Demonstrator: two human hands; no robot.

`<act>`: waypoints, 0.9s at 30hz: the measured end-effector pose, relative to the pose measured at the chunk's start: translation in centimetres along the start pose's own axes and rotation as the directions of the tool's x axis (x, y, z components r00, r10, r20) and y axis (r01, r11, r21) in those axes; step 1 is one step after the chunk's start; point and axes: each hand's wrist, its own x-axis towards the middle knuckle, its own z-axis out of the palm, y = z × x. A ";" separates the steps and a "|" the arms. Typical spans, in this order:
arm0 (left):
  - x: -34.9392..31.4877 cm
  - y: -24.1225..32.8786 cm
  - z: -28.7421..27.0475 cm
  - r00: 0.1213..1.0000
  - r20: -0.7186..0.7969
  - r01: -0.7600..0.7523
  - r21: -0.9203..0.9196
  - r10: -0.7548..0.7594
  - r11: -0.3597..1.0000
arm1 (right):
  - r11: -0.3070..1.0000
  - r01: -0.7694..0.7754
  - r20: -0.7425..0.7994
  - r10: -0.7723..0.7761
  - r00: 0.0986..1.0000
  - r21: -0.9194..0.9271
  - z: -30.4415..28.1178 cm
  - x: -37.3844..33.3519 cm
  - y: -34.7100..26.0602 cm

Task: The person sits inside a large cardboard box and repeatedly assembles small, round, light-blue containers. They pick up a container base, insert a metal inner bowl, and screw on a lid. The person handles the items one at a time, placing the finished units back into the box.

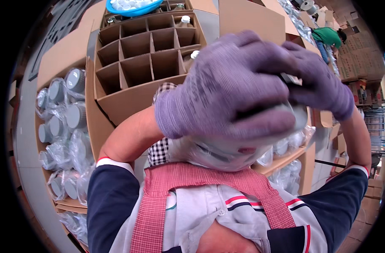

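Note:
Close in front of my chest is a rounded container in clear plastic wrap (pixel 226 155), whitish with a small red mark. My left hand (pixel 230 84), in a purple knit glove, is closed over its top, with the thumb along the near side. My right hand (pixel 321 80), gloved alike, curls in at the far right of the container. Between the hands shows a bit of a small black and silver thing (pixel 290 79), too hidden to name. A grey rounded part (pixel 300 116) shows below my right fingers. Both hands are somewhat blurred.
Ahead stands a divided carton (pixel 137 93) with a few capped bottles (pixel 185 22). Behind it, a blue basin (pixel 135 12) holds white caps. Bagged grey-lidded containers (pixel 76 116) fill an open carton at left; more lie at right. A person in green (pixel 327 38) bends far right.

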 end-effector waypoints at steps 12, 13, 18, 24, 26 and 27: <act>-13.1 0.4 -2.6 0.589 0.700 0.497 0.080 -0.404 0.864 | 0.676 -0.638 -0.288 0.736 0.613 0.369 5.8 -6.8 -0.6; -12.7 0.6 -3.8 0.257 0.795 0.607 0.310 -0.550 0.732 | 0.661 -0.615 -0.309 0.747 0.588 0.430 6.4 -6.0 -1.1; -0.4 4.5 -7.2 0.689 0.240 0.724 -0.178 -0.684 0.666 | 0.754 -0.253 -0.567 0.632 0.528 0.606 6.0 1.8 -1.4; -7.2 -4.3 -10.7 0.571 0.197 0.725 0.335 -0.797 0.602 | 0.883 -0.445 -0.783 0.169 0.598 -0.149 16.8 -2.6 5.9; -15.2 -12.0 -16.1 0.510 -0.081 0.860 0.083 -0.856 0.504 | 0.907 -0.353 -0.582 0.163 0.797 -0.229 23.2 -5.2 5.6; -13.3 -10.0 -14.5 0.431 -0.188 0.892 0.235 -0.883 0.385 | 0.888 -0.284 -0.435 0.109 0.894 -0.361 25.6 -6.0 4.3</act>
